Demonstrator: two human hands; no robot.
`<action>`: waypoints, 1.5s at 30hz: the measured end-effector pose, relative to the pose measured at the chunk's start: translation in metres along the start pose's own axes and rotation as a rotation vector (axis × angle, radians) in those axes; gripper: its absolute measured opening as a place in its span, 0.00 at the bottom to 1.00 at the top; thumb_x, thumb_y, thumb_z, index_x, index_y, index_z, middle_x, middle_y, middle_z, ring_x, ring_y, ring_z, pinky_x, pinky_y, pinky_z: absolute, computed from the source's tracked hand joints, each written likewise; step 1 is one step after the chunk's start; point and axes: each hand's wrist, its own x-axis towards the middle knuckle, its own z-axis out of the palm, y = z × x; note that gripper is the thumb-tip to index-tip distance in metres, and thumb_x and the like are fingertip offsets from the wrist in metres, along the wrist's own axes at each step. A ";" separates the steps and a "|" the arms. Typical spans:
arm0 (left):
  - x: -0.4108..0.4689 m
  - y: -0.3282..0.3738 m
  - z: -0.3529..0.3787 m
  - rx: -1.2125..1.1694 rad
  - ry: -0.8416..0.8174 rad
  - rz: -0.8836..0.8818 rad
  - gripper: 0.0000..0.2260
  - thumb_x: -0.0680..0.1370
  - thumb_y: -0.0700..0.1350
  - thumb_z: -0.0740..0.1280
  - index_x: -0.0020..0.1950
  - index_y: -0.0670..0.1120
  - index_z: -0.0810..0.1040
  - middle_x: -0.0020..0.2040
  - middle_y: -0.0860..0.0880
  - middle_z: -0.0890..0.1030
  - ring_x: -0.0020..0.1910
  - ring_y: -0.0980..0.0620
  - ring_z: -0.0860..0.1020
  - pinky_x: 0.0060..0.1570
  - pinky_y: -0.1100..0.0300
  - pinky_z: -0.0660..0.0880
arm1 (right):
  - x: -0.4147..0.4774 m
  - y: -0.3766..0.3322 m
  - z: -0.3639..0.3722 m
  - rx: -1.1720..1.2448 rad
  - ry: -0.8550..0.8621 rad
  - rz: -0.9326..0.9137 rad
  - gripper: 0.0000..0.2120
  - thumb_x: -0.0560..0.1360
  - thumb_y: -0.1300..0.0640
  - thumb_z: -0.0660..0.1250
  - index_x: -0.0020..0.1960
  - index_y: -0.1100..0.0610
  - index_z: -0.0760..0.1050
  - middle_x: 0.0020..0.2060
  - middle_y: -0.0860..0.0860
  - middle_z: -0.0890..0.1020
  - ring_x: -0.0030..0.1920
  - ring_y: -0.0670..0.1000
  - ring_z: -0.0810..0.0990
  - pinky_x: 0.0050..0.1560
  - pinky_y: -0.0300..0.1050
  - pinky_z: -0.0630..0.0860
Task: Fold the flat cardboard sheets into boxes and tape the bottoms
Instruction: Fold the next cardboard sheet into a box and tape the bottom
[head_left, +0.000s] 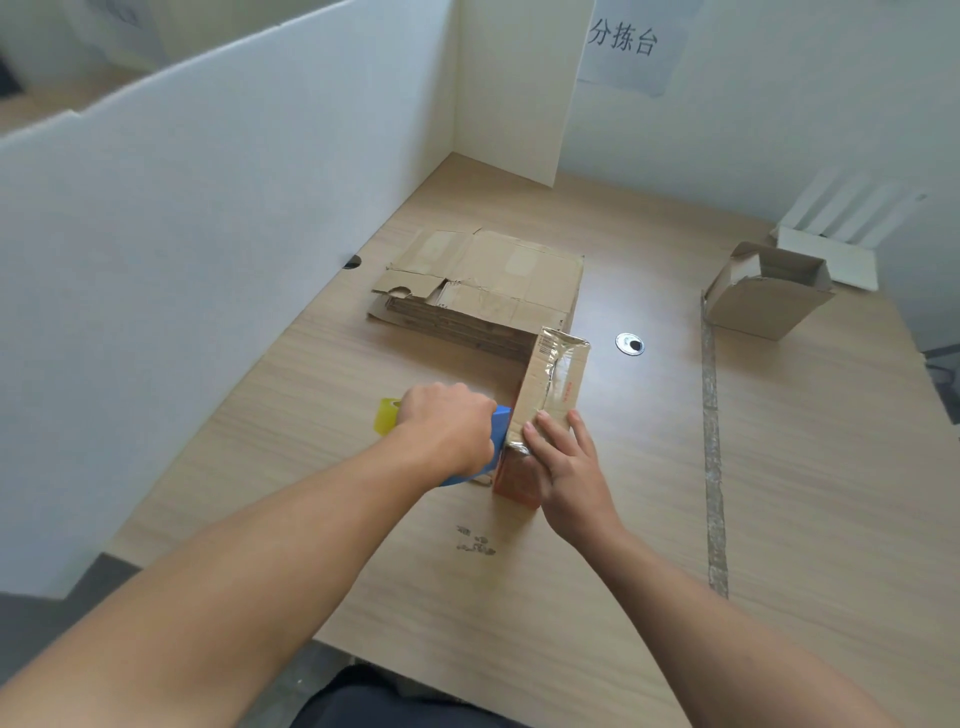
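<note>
A small cardboard box stands on the wooden table with its taped bottom facing up; shiny clear tape runs along the seam. My right hand lies flat on the near end of that taped face, pressing it. My left hand grips a blue tape dispenser with a yellowish tape roll, held against the box's left near side. A stack of flat cardboard sheets lies just behind the box.
An open folded box stands at the far right near a white tray. White partitions wall the left and back. A strip of old tape runs down the table; a cable grommet sits behind the box.
</note>
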 end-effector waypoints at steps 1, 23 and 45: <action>0.000 -0.001 0.000 0.003 0.002 -0.007 0.15 0.78 0.49 0.61 0.64 0.55 0.75 0.57 0.47 0.79 0.57 0.43 0.77 0.44 0.56 0.66 | 0.000 -0.001 0.000 -0.006 -0.005 0.004 0.19 0.82 0.56 0.62 0.73 0.55 0.72 0.76 0.50 0.66 0.79 0.58 0.49 0.73 0.40 0.47; 0.020 -0.082 0.086 -0.138 0.057 -0.013 0.25 0.82 0.55 0.57 0.78 0.60 0.53 0.45 0.47 0.78 0.43 0.43 0.77 0.38 0.57 0.66 | -0.006 -0.024 -0.008 0.042 0.036 0.232 0.28 0.75 0.42 0.70 0.71 0.52 0.70 0.72 0.45 0.67 0.78 0.51 0.50 0.70 0.40 0.53; 0.024 -0.116 0.160 -0.237 -0.125 0.066 0.35 0.82 0.56 0.56 0.76 0.63 0.31 0.48 0.49 0.67 0.45 0.49 0.67 0.43 0.56 0.69 | -0.012 -0.026 0.004 0.316 0.308 0.512 0.14 0.74 0.55 0.75 0.56 0.42 0.78 0.70 0.53 0.62 0.72 0.56 0.63 0.71 0.53 0.68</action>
